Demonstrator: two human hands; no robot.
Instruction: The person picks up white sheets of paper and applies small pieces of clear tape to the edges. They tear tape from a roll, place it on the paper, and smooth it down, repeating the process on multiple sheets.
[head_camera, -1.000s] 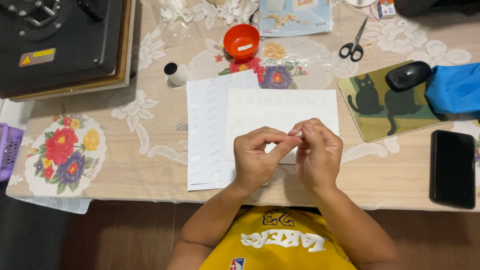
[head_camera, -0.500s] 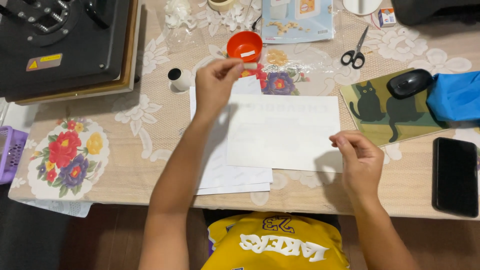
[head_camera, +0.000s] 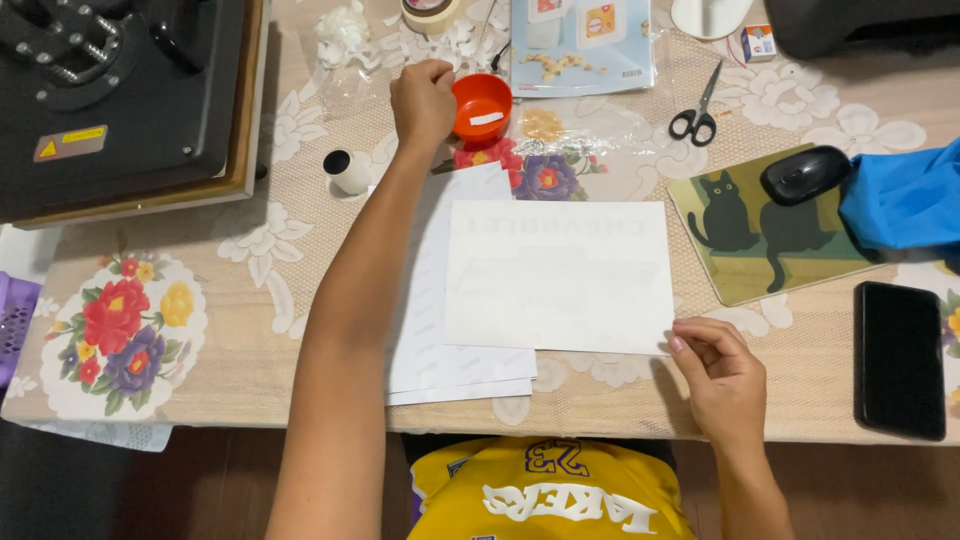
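A clear plastic package with blue printed cards inside lies flat at the far edge of the tabletop, just beyond the orange bowl. A small red and white box sits to its right, and a yellow triangle warning label marks the black heat press at the far left.

The left hand reaches far across, fingers curled at the rim of the orange bowl, which holds a small white strip; whether it grips anything I cannot tell. The right hand rests near the tabletop's front edge, thumb and fingers pinched lightly at the lower right corner of the white sheet.

That sheet lies flat in the middle of the tabletop, its long axis running left to right, faint mirrored lettering along its far edge. It overlaps a stack of white papers whose long axis runs front to back, slightly tilted. The left forearm crosses over this stack.

Around them: black scissors, a cat-patterned mouse pad carrying a black mouse, blue cloth, a black phone, a small white cup and a tape roll.
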